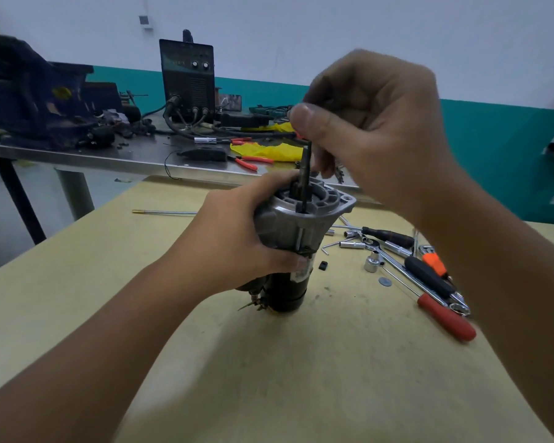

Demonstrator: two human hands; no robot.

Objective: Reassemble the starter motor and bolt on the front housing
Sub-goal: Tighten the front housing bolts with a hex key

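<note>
The starter motor (287, 286) stands upright on the yellow worktable (205, 362), black body down. Its grey front housing (301, 215) sits on top. My left hand (237, 238) grips the housing from the left side. My right hand (371, 123) is curled above the housing and holds a thin dark L-shaped key (305, 174) that runs straight down into the housing's open mouth. The key's lower tip is hidden inside the housing.
Sockets, spanners, a black-handled driver (429, 278) and a red-handled screwdriver (446, 318) lie scattered to the right of the motor. A thin rod (163, 212) lies at the table's far edge. Behind, a steel bench carries a vice (36, 97), a welder box (187, 81), pliers and yellow cloth.
</note>
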